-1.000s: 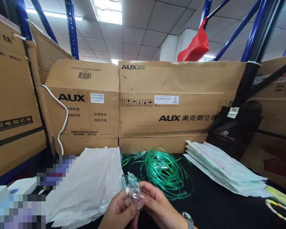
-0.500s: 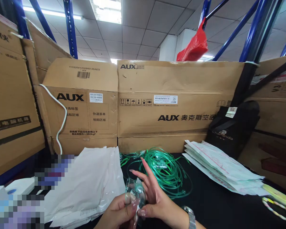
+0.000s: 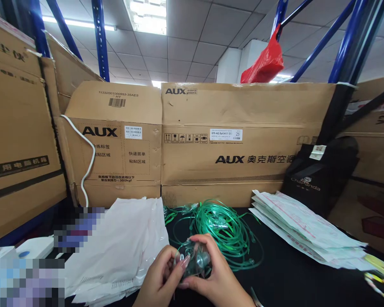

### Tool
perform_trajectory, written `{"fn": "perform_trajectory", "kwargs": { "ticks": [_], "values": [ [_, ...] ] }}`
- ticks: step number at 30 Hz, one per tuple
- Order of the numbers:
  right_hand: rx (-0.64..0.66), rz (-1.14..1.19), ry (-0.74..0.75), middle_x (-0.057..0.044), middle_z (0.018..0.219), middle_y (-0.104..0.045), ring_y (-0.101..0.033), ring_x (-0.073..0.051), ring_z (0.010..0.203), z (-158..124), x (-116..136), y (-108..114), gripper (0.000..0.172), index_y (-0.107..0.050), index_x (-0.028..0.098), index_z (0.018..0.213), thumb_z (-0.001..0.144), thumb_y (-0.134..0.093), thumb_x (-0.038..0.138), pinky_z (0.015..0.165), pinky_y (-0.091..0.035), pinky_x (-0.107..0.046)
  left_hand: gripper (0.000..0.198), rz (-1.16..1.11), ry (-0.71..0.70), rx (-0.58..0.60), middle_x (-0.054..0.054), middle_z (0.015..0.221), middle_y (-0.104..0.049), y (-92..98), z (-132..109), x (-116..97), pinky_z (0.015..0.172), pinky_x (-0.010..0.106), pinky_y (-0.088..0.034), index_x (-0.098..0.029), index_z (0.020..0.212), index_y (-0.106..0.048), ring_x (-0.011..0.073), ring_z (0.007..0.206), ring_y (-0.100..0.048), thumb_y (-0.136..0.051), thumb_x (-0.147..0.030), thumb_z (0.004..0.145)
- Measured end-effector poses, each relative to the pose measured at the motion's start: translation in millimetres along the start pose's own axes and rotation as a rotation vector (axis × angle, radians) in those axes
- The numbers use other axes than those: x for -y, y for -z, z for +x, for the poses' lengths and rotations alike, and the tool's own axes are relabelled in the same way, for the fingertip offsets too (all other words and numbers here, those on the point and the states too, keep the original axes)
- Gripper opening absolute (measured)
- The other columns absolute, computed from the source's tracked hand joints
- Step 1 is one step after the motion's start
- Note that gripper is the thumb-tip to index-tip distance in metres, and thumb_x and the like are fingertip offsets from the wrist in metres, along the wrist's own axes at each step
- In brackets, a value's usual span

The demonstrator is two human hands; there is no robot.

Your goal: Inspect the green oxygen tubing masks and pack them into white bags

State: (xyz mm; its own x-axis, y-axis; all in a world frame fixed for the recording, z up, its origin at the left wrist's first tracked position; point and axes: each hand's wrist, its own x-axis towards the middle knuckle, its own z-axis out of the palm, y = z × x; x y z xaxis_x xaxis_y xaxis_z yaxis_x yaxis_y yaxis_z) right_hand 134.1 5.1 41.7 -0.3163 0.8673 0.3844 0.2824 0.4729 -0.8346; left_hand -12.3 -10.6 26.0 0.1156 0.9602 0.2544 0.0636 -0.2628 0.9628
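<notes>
Low in the middle of the view, both my hands hold a small clear plastic mask piece (image 3: 193,259) with a grey fitting. My left hand (image 3: 160,279) pinches its left edge with thumb and fingers. My right hand (image 3: 216,277) wraps over its right side, fingers curled round it. Thin green tubing runs from the piece back to a coil of green tubing (image 3: 222,228) lying on the black table (image 3: 294,277) just behind my hands.
A pile of white plastic bags (image 3: 121,245) lies to the left, a stack of sealed paper-and-film pouches (image 3: 304,230) to the right. Large AUX cardboard boxes (image 3: 237,145) wall off the back. A black tote bag (image 3: 320,175) leans at right; a white cable (image 3: 88,157) hangs at left.
My right hand's fingers, stretched out half a second ago, have curled round the clear piece. The piece has been turned in my hands, and the view has shifted slightly.
</notes>
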Motion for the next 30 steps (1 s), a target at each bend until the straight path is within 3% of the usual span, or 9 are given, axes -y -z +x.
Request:
{"fn": "perform_trajectory", "kwargs": {
  "ticks": [4, 12, 23, 30],
  "values": [
    [-0.020, 0.009, -0.028, -0.003, 0.096, -0.045, -0.047, -0.020, 0.087, 0, -3, -3, 0.059, -0.045, 0.025, 0.102, 0.052, -0.075, 0.030, 0.077, -0.040, -0.030, 0.020, 0.193, -0.205, -0.106, 0.001, 0.068, -0.047, -1.8, -2, 3, 0.055, 0.024, -0.035, -0.019, 0.070, -0.052, 0.0149, 0.062, -0.045, -0.044, -0.035, 0.080],
    [-0.026, 0.012, -0.030, -0.003, 0.091, -0.048, -0.050, -0.018, 0.081, 0, -10, -7, 0.039, -0.045, 0.022, 0.099, 0.065, -0.064, 0.028, 0.071, -0.041, -0.029, 0.012, 0.189, -0.265, -0.078, 0.004, 0.074, -0.054, -1.8, -2, 3, 0.063, 0.026, -0.037, -0.019, 0.077, -0.057, 0.0185, 0.070, -0.049, -0.049, -0.028, 0.077],
    [-0.048, -0.025, 0.007, -0.003, 0.093, -0.048, -0.049, -0.019, 0.086, -1, -5, -5, 0.045, -0.048, 0.025, 0.102, 0.062, -0.069, 0.032, 0.075, -0.042, -0.029, 0.028, -0.163, 0.000, -0.066, 0.001, 0.068, -0.052, -0.1, 2, -2, 0.063, 0.025, -0.039, -0.017, 0.063, -0.060, 0.0173, 0.069, -0.050, -0.055, -0.044, 0.070],
    [-0.025, -0.059, 0.151, -0.005, 0.101, -0.049, -0.047, -0.022, 0.095, -1, -2, 3, 0.046, -0.050, 0.029, 0.109, 0.066, -0.066, 0.030, 0.084, -0.038, -0.032, 0.027, -0.218, 0.041, -0.043, 0.002, 0.070, -0.056, 7.4, 4, -7, 0.070, 0.028, -0.036, -0.018, 0.068, -0.064, 0.0188, 0.074, -0.049, -0.055, -0.042, 0.071]
  ]
}}
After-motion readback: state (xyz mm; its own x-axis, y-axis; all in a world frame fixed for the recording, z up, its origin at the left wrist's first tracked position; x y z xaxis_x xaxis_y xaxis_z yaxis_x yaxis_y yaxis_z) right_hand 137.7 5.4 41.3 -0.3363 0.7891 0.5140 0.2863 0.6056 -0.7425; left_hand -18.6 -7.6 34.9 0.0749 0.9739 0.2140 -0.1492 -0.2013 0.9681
